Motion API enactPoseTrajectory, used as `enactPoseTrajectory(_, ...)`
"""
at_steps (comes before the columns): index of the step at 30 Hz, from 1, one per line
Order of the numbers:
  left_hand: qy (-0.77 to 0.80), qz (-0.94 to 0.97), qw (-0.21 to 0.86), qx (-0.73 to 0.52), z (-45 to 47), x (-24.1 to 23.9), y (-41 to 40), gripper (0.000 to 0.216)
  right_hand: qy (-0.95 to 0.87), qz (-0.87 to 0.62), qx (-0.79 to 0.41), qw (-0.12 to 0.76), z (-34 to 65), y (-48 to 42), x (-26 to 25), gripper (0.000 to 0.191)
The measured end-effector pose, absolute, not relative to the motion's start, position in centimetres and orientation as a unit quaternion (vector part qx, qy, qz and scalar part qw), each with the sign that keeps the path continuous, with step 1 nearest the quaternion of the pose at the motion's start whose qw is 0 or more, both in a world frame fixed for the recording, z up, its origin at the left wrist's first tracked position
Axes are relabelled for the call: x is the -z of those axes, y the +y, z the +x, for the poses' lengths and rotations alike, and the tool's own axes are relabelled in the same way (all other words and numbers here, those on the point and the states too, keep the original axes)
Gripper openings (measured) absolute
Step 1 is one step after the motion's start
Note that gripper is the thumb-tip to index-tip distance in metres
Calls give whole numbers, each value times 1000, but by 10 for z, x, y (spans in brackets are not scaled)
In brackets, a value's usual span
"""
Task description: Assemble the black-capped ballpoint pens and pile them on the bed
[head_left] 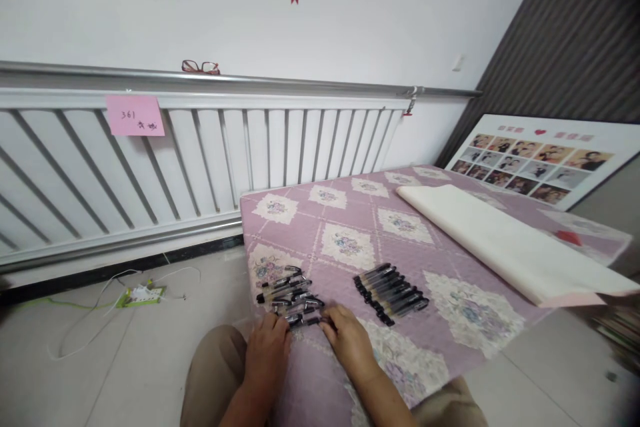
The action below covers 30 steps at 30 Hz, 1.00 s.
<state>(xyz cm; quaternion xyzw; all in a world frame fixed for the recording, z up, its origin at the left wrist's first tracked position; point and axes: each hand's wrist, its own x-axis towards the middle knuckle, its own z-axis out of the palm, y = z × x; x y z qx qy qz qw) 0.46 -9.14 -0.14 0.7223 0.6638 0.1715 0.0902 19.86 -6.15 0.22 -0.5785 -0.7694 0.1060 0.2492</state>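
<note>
A loose pile of pens (285,292) with clear barrels and black caps lies near the left edge of the cloth-covered table. At the near side of this pile, one pen (313,321) spans the gap between my two hands. My left hand (269,347) is closed, its curled fingertips at the pen's left end; the thumb is mostly hidden. Thumb and forefinger of my right hand (350,340) pinch together at the right end. Further right, several similar pens (393,290) lie side by side in a slanting row, apart from my hands.
A purple flowered cloth (320,227) covers the table. A folded cream sheet (480,233) lies at its right, before a photo board (540,160). Behind stands a white radiator (300,140) with a pink note (135,115). A power strip (143,295) with cables rests on the floor.
</note>
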Motion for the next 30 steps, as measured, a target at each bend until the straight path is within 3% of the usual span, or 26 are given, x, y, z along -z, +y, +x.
enactPoseTrajectory(15,603,762,65,-230,29,5,-106,14,-707,-582,-148,373,205,-61,4,15)
enactPoseTrajectory(21,547,805,104,-206,52,16,-119,17,-688,-606,-77,392,253,-64,-12,18)
enactPoseTrajectory(24,539,811,110,-199,51,19,-117,19,-672,-633,-8,384,303,-65,-11,21)
enactPoseTrajectory(30,535,813,107,-202,50,18,-115,20,-692,-657,96,285,370,-68,14,34)
